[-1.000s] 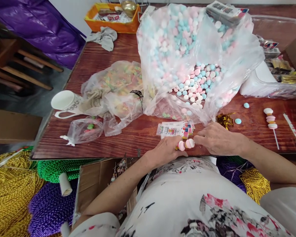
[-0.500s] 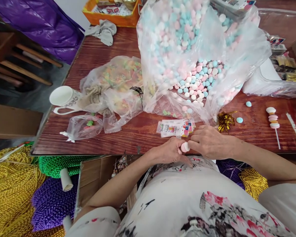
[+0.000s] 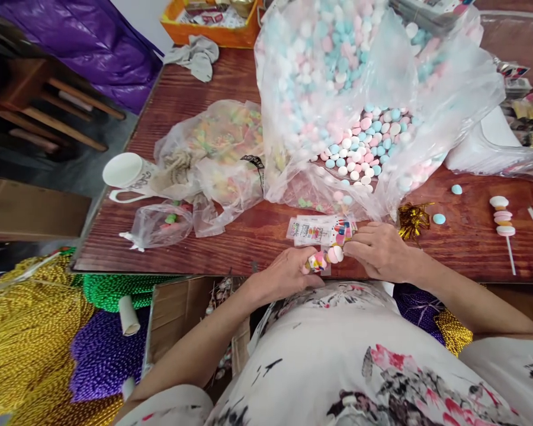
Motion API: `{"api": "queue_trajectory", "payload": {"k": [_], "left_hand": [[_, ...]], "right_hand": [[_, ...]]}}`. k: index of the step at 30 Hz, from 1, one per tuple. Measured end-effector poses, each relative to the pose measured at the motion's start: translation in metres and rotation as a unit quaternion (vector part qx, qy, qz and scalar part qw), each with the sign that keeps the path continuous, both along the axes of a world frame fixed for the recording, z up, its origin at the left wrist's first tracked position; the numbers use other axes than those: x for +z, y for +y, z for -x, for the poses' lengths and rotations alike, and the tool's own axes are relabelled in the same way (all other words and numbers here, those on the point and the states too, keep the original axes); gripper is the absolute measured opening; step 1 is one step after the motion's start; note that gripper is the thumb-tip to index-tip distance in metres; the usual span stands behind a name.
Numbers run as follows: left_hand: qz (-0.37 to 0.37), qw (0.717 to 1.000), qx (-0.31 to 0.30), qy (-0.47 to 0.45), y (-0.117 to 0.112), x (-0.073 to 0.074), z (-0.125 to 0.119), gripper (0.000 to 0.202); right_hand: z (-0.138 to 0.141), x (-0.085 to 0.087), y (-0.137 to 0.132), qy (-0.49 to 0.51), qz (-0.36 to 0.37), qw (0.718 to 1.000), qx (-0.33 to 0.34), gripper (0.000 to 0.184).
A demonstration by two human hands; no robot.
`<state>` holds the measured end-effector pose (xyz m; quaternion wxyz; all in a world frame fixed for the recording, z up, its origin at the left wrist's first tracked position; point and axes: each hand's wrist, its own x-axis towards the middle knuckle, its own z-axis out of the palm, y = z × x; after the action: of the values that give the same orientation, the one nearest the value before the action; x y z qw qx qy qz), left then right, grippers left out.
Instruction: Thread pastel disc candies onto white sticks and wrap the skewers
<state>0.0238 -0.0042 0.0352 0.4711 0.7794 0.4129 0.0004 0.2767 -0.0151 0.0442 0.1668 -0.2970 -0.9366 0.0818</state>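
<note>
My left hand (image 3: 288,272) is closed around one end of a candy skewer (image 3: 335,254), a row of pink and white rounds. A printed, colourful piece (image 3: 317,260) shows between its thumb and fingers, lying along the rounds. At the skewer's other end is my right hand (image 3: 377,251), its fingers bent and pinched against the end round; the fingertips are partly hidden. Just beyond the hands lies a small stack of printed clear sachets (image 3: 313,231). A finished-looking candy skewer (image 3: 503,216) on a white stick lies to the right.
A large clear bag (image 3: 293,118) of pink, blue and white candies lies open behind my hands. Left of it are a bag of gummy sweets (image 3: 222,136) and a white mug (image 3: 124,171). Gold tinsel (image 3: 413,220) and two loose blue candies (image 3: 439,219) lie to the right.
The skewer has come further into sight between my hands, with the printed piece now showing. My left hand has moved slightly left, away from the right. The view has shifted a little.
</note>
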Motion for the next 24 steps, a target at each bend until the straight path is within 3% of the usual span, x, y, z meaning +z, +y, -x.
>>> {"api": "queue_trajectory", "payload": {"k": [2, 9, 16, 24], "left_hand": [[0.009, 1.0, 0.01, -0.007, -0.002, -0.004, -0.005, 0.027], [0.028, 0.997, -0.003, -0.072, -0.004, -0.009, -0.024, 0.018], [-0.007, 0.996, 0.066, -0.057, -0.002, -0.012, -0.014, 0.03], [0.024, 0.995, 0.05, -0.086, -0.004, -0.016, -0.028, 0.023]], "right_hand": [[0.006, 0.0, -0.001, -0.006, -0.008, 1.0, 0.014, 0.016], [0.03, 0.001, -0.001, -0.035, -0.017, 0.998, 0.045, 0.011], [0.022, 0.002, 0.003, -0.046, 0.003, 0.997, -0.068, 0.013], [0.04, 0.01, 0.005, -0.13, 0.089, 0.988, 0.006, 0.018]]}}
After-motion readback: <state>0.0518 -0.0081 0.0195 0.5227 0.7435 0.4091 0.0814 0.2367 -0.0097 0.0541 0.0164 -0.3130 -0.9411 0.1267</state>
